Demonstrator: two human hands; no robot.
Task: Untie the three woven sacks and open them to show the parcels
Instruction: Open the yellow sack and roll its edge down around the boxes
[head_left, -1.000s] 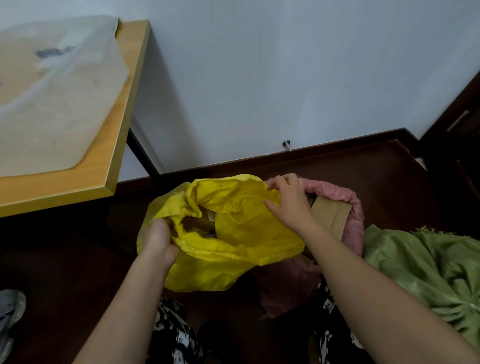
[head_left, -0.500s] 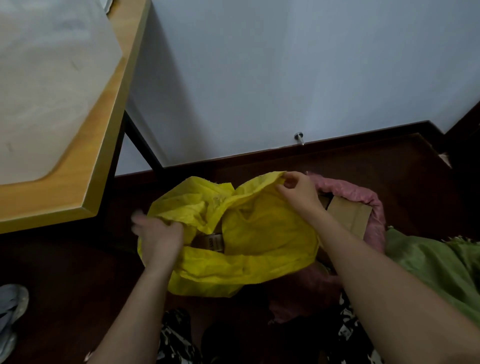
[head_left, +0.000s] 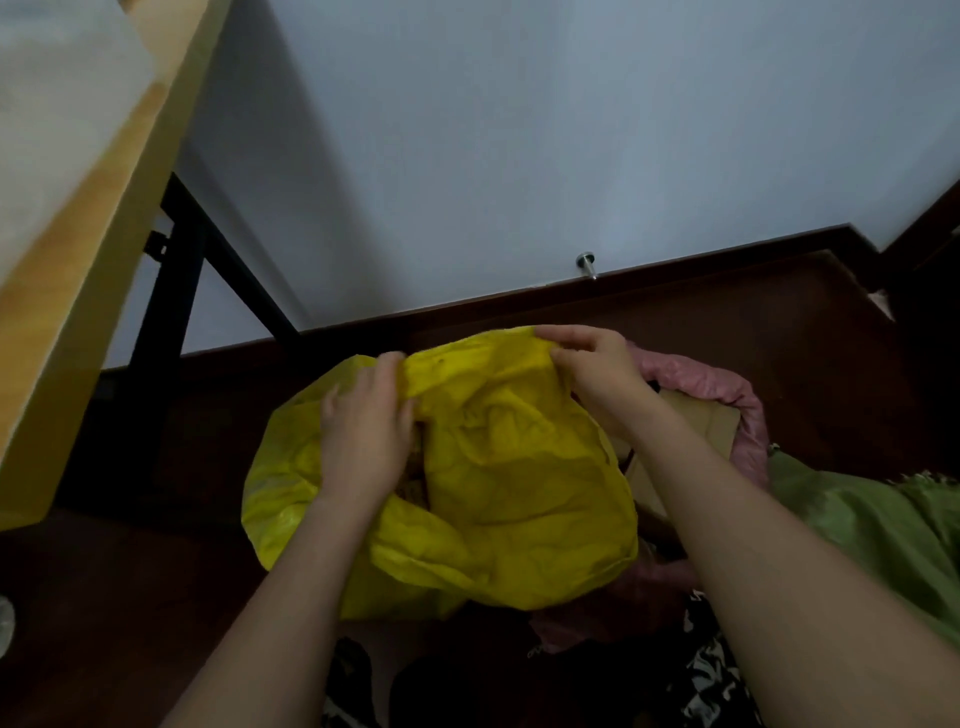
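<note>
a: where's the work now?
b: on the yellow sack (head_left: 519, 483), on the floor (head_left: 156, 597) left of the pink sack (head_left: 727, 384) and green sack (head_left: 883, 519). both hands grip its far rim, so it's the opening step.
a: fingers?
b: right hand (head_left: 597, 374) pinches the rim; left hand (head_left: 363, 431) curls over it. next, pull the mouth wider.
a: parcels?
b: brown cardboard (head_left: 696, 421) shows in the pink sack. inside the yellow it's mostly hidden, maybe a label.
</note>
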